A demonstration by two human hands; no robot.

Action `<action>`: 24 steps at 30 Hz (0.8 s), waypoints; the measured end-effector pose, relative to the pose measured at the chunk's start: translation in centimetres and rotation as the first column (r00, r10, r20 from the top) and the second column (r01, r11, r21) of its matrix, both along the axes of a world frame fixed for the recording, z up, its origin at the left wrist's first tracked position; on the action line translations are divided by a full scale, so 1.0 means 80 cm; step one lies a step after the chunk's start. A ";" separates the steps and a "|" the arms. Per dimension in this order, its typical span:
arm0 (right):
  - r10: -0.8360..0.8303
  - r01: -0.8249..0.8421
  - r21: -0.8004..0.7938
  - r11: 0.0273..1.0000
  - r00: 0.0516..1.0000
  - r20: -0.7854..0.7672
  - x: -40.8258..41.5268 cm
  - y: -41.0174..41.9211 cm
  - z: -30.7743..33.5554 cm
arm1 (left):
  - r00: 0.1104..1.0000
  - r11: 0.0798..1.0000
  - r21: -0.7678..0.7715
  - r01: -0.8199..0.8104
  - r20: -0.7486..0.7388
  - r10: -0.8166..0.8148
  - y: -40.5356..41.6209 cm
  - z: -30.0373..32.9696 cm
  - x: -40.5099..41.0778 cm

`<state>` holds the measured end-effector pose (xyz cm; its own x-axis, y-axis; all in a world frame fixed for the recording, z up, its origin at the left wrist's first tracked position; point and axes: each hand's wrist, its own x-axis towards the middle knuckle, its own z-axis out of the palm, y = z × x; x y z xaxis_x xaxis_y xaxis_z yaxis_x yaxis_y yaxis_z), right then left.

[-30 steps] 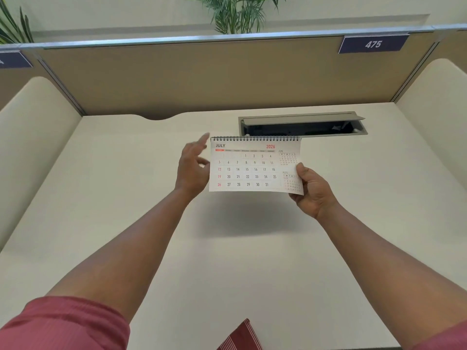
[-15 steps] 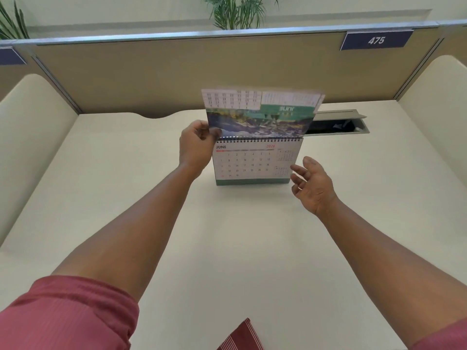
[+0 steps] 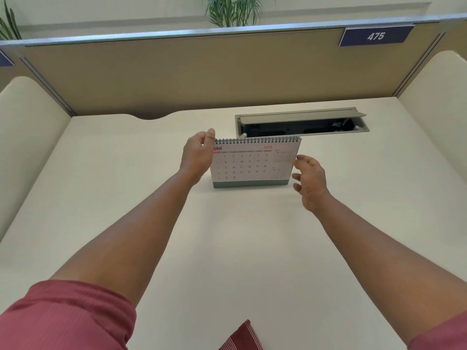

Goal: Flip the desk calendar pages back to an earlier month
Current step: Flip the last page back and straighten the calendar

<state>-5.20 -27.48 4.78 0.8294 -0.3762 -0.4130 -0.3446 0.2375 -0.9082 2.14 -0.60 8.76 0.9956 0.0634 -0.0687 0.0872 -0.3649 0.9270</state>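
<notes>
A spiral-bound desk calendar (image 3: 252,165) stands upright on the cream desk (image 3: 227,243), its front page showing June 2026 above a grey-green base. My left hand (image 3: 198,154) is curled around its top-left corner by the spiral and covers the first letter of the month. The page that was turned over is hidden behind the calendar. My right hand (image 3: 309,178) hovers just off the right edge with fingers spread, holding nothing.
An open grey cable hatch (image 3: 300,122) is set into the desk right behind the calendar. A tan partition (image 3: 202,72) with a "475" sign (image 3: 376,36) closes the back, and cream side panels (image 3: 30,137) flank the desk. Red striped cloth (image 3: 242,337) lies at the near edge.
The July page was lifted by my left hand and turned over the spiral to the back, so June now faces me. My right hand let go of the page and drew aside.
</notes>
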 end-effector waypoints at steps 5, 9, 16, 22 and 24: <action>-0.037 0.047 -0.066 0.997 0.989 0.145 0.006 0.015 0.013 | 0.994 0.988 -0.146 -0.046 -0.103 0.031 0.005 -0.016 -0.004; 0.003 0.015 -0.141 0.990 0.992 0.128 0.009 0.019 0.022 | 0.977 0.980 -0.163 -0.113 -0.198 0.080 0.005 -0.018 -0.007; 0.145 -0.136 -0.170 0.976 0.989 0.037 0.022 0.013 0.025 | 0.944 0.977 -0.160 -0.139 -0.320 0.082 -0.010 -0.014 -0.016; 0.177 -0.174 -0.112 0.978 0.984 0.017 0.033 0.013 0.031 | 0.937 0.972 -0.180 -0.148 -0.339 0.080 -0.016 -0.014 -0.014; 0.173 -0.171 -0.105 0.980 0.985 0.010 0.037 0.011 0.030 | 0.938 0.971 -0.184 -0.155 -0.335 0.086 -0.017 -0.016 -0.011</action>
